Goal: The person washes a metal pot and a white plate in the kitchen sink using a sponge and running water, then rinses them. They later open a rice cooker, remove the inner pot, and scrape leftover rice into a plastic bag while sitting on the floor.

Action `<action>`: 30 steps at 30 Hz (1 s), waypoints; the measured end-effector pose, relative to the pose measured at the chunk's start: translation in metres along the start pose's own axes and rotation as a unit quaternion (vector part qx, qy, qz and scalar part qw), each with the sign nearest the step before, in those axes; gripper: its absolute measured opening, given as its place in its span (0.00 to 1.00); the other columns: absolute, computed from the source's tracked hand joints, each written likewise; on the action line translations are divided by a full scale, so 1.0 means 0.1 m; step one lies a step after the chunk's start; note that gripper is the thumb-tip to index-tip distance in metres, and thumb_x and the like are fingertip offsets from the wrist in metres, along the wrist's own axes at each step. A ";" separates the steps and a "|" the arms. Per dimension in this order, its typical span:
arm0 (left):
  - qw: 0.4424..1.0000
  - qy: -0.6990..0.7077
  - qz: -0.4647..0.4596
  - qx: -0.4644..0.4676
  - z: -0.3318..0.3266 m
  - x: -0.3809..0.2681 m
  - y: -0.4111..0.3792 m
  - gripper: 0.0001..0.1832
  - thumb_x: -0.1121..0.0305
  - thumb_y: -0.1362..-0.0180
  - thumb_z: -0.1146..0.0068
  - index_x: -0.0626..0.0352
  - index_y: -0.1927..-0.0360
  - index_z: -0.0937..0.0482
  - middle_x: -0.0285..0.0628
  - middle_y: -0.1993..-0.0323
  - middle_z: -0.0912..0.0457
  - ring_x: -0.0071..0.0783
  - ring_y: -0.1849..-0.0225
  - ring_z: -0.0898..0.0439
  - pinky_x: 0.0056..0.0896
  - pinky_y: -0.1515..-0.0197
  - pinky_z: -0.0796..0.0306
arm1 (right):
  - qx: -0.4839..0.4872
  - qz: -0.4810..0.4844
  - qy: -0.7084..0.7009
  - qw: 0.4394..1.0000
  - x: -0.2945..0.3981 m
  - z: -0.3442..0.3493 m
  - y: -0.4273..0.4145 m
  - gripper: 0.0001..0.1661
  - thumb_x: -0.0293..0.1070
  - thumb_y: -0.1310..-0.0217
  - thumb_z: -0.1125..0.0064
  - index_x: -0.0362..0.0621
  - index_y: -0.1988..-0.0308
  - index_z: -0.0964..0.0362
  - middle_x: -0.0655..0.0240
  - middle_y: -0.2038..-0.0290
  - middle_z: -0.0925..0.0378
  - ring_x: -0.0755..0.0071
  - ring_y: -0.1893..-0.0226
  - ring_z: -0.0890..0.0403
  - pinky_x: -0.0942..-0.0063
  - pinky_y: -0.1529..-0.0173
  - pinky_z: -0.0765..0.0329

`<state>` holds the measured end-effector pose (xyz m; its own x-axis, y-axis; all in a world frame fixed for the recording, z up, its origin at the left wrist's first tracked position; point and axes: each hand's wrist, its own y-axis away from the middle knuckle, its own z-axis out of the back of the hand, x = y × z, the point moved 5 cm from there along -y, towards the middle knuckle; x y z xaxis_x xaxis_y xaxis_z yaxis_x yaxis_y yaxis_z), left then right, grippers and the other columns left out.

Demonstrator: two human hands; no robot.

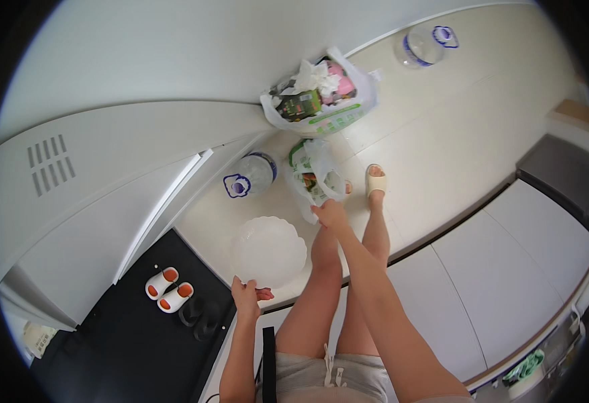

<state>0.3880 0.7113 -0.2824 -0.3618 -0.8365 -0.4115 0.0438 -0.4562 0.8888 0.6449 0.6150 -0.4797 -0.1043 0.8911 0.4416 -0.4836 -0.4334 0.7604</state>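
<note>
My left hand [248, 297] grips the near edge of a white round plate or shallow dish with a scalloped rim [269, 252], its thumb at the edge and other fingers below. The fingers of my right hand [330, 213] are closed on the handle of a white plastic bag with green print [302, 163]. That bag hangs or stands beside my legs, and some dark and orange packaging shows through its opening. A clear bottle with a blue handle [259, 174] stands left of the bag. Whether the bag touches the floor cannot be told.
A fuller plastic bag [342, 118] with tissues and packaging leans by the white wall. Another large clear bottle [420, 48] is farther off on the tiled floor. White and orange slippers [175, 298] rest on a black mat [123, 342]. White cabinets [455, 282] run along the right.
</note>
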 end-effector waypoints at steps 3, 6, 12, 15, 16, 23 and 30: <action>0.999 -0.016 -0.027 0.039 0.16 -0.10 0.23 0.13 0.81 0.48 0.61 0.71 0.59 0.44 0.54 0.80 0.28 0.41 0.89 0.25 0.33 0.87 0.26 | -0.098 0.106 -0.185 0.972 0.27 0.42 0.77 0.14 0.36 0.48 0.48 0.38 0.81 0.28 0.65 0.87 0.27 0.69 0.86 0.25 0.73 0.78 0.29; 0.986 -0.077 -0.115 0.095 0.19 -0.37 0.50 0.21 0.82 0.51 0.62 0.66 0.49 0.39 0.51 0.65 0.26 0.40 0.83 0.22 0.33 0.86 0.25 | -0.102 0.050 -0.245 0.963 0.24 0.93 1.87 0.13 0.33 0.45 0.50 0.40 0.79 0.29 0.69 0.86 0.28 0.79 0.86 0.30 0.78 0.80 0.33; 0.843 -0.306 -0.292 0.332 -0.25 -1.01 1.93 0.20 0.80 0.51 0.61 0.71 0.51 0.38 0.52 0.72 0.25 0.36 0.89 0.26 0.30 0.90 0.29 | -0.180 -0.061 -0.408 0.893 -0.15 1.61 4.83 0.10 0.28 0.41 0.55 0.39 0.64 0.26 0.71 0.82 0.27 0.80 0.82 0.27 0.79 0.74 0.29; 0.710 -0.399 -0.438 0.381 -0.53 -1.10 3.19 0.14 0.73 0.45 0.54 0.73 0.57 0.31 0.50 0.70 0.23 0.31 0.70 0.25 0.32 0.74 0.31 | -0.360 -0.070 -0.393 0.843 -0.46 1.73 6.47 0.10 0.29 0.44 0.53 0.40 0.63 0.26 0.68 0.82 0.27 0.77 0.81 0.25 0.76 0.72 0.27; 0.635 -0.415 -0.464 0.457 -0.61 -0.93 3.38 0.18 0.73 0.44 0.56 0.74 0.51 0.35 0.54 0.66 0.24 0.32 0.69 0.24 0.32 0.73 0.29 | -0.429 -0.076 -0.405 0.804 -0.58 1.61 7.12 0.10 0.28 0.44 0.53 0.40 0.63 0.27 0.68 0.83 0.27 0.78 0.81 0.25 0.76 0.72 0.28; 0.514 -0.500 -0.147 0.682 -0.26 0.72 5.14 0.21 0.76 0.46 0.56 0.69 0.47 0.40 0.52 0.72 0.26 0.31 0.87 0.29 0.28 0.88 0.34 | -0.691 -0.440 -0.309 0.483 -0.92 -0.63 11.50 0.08 0.26 0.49 0.51 0.40 0.68 0.25 0.63 0.82 0.27 0.77 0.78 0.25 0.76 0.72 0.29; 0.367 -0.590 0.016 0.719 1.58 2.66 6.98 0.16 0.80 0.53 0.60 0.80 0.60 0.35 0.49 0.83 0.27 0.30 0.98 0.36 0.27 0.97 0.39 | -0.534 -0.695 -0.238 0.419 -2.52 -3.01 13.10 0.21 0.31 0.47 0.57 0.45 0.51 0.33 0.42 0.54 0.30 0.46 0.57 0.24 0.58 0.54 0.27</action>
<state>0.1754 0.2180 0.2599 -0.5715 0.2655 -0.7764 -0.1637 0.8903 0.4249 -0.2235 -0.1369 0.2621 0.9849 -0.0542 0.1646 0.0704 0.9930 -0.0944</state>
